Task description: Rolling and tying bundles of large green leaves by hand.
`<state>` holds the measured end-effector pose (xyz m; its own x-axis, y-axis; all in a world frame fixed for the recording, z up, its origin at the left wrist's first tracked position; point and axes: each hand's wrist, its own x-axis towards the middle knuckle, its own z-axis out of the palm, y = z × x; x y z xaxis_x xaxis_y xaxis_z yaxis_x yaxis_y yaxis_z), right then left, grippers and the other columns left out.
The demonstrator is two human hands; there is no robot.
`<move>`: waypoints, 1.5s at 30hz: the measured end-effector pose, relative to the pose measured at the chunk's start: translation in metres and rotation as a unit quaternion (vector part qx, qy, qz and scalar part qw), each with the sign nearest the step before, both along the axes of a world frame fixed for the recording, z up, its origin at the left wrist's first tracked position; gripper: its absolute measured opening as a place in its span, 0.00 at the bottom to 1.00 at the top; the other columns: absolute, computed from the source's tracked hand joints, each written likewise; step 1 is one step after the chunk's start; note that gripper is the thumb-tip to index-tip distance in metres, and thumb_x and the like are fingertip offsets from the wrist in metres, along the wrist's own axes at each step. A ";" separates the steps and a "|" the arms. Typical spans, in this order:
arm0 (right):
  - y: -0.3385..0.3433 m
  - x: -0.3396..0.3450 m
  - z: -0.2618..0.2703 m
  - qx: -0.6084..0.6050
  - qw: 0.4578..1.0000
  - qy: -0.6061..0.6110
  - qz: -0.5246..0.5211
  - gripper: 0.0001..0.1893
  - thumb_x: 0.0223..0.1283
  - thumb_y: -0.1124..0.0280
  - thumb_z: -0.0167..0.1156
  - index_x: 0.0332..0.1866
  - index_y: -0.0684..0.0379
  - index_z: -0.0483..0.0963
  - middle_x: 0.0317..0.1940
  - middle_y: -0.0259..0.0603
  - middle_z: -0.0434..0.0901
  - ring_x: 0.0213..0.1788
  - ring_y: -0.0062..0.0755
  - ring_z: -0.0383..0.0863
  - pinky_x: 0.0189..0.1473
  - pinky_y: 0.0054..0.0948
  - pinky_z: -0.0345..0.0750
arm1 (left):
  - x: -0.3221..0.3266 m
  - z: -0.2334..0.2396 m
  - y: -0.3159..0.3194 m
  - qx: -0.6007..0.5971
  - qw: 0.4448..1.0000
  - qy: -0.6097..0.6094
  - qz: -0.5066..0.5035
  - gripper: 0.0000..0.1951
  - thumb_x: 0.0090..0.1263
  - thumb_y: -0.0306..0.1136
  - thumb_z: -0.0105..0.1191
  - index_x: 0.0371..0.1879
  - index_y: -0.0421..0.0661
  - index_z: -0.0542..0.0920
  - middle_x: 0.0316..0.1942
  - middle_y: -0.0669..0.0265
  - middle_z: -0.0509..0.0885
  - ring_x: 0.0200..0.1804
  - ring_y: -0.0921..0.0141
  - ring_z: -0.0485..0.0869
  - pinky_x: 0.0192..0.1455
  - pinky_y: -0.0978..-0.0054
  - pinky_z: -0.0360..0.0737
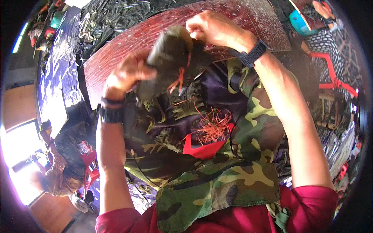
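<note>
A dark grey-green bundle (174,49), blurred by motion, is between my two hands above the near edge of a red-brown wooden board (116,55). Orange strands (181,78) hang from the bundle. My left hand (131,71) is at its left side, thumb towards it; whether it grips is unclear. My right hand (208,27) has its fingers curled near the bundle's upper right end, and what they hold cannot be made out. Loose orange strands (215,125) lie in a heap on a red plastic piece (204,149) at my lap, against camouflage cloth (250,180).
Dark, crumpled leafy material (113,26) lies beyond the board. A co-worker (58,171) is at the left beside a red plastic chair (92,173). At the upper right are another person's hand (322,10), a turquoise basin (298,23) and a red chair frame (332,72).
</note>
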<state>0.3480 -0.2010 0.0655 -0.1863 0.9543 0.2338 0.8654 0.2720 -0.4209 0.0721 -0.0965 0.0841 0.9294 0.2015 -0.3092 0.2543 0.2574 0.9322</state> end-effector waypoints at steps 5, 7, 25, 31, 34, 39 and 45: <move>-0.005 -0.002 0.001 0.064 0.998 -0.026 -0.011 0.06 0.54 0.70 0.60 0.31 0.62 0.77 0.26 0.49 0.80 0.32 0.49 0.82 0.38 0.42 0.77 | -0.006 -0.023 -0.058 0.213 0.935 0.120 -0.256 0.16 0.53 0.34 0.68 0.35 0.40 0.79 0.31 0.68 0.81 0.37 0.76 0.74 0.41 0.72 0.73; -0.008 -0.001 -0.001 0.065 0.997 -0.031 -0.025 0.06 0.53 0.70 0.59 0.28 0.61 0.77 0.25 0.49 0.81 0.32 0.49 0.83 0.38 0.42 0.78 | -0.005 -0.060 -0.074 0.261 0.904 0.199 -0.276 0.18 0.53 0.34 0.69 0.41 0.42 0.80 0.36 0.65 0.83 0.42 0.74 0.80 0.45 0.71 0.76; -0.012 0.008 0.000 -0.020 0.996 -0.082 0.013 0.09 0.55 0.68 0.63 0.34 0.64 0.77 0.29 0.51 0.82 0.36 0.50 0.83 0.40 0.42 0.78 | -0.038 -0.282 -0.127 0.420 0.794 0.138 -0.417 0.14 0.52 0.41 0.61 0.34 0.47 0.81 0.33 0.57 0.84 0.42 0.52 0.83 0.43 0.53 0.80; -0.018 0.014 -0.006 -0.078 0.993 -0.084 0.010 0.09 0.56 0.68 0.62 0.35 0.64 0.77 0.30 0.50 0.82 0.36 0.49 0.83 0.41 0.42 0.78 | -0.039 -0.297 -0.139 0.411 0.804 0.186 -0.386 0.16 0.49 0.42 0.64 0.32 0.45 0.81 0.33 0.56 0.84 0.43 0.52 0.83 0.43 0.54 0.80; -0.019 0.009 -0.009 0.018 0.998 -0.054 0.035 0.09 0.56 0.68 0.62 0.35 0.64 0.76 0.29 0.49 0.82 0.36 0.49 0.83 0.40 0.43 0.78 | -0.048 -0.301 -0.147 0.356 0.800 0.138 -0.464 0.16 0.51 0.41 0.62 0.23 0.41 0.74 0.26 0.54 0.78 0.34 0.50 0.79 0.35 0.50 0.71; -0.020 0.003 -0.007 -0.052 0.997 -0.059 0.016 0.07 0.49 0.72 0.63 0.29 0.65 0.79 0.28 0.50 0.83 0.34 0.48 0.85 0.38 0.40 0.82 | -0.048 -0.290 -0.171 0.311 0.795 0.092 -0.512 0.13 0.46 0.34 0.64 0.23 0.41 0.74 0.22 0.55 0.76 0.32 0.51 0.78 0.34 0.51 0.72; -0.019 0.005 -0.010 -0.073 0.995 -0.070 0.018 0.09 0.56 0.68 0.61 0.35 0.64 0.76 0.30 0.51 0.81 0.37 0.50 0.82 0.42 0.43 0.78 | -0.040 -0.298 -0.145 0.242 0.737 0.176 -0.605 0.14 0.44 0.38 0.64 0.24 0.42 0.76 0.24 0.60 0.79 0.32 0.60 0.79 0.33 0.56 0.72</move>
<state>0.3526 -0.2199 0.0559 -0.2411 0.9685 0.0623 0.9091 0.2479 -0.3347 0.0323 -0.2412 -0.2139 0.3975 -0.5442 -0.7388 0.2730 -0.6985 0.6615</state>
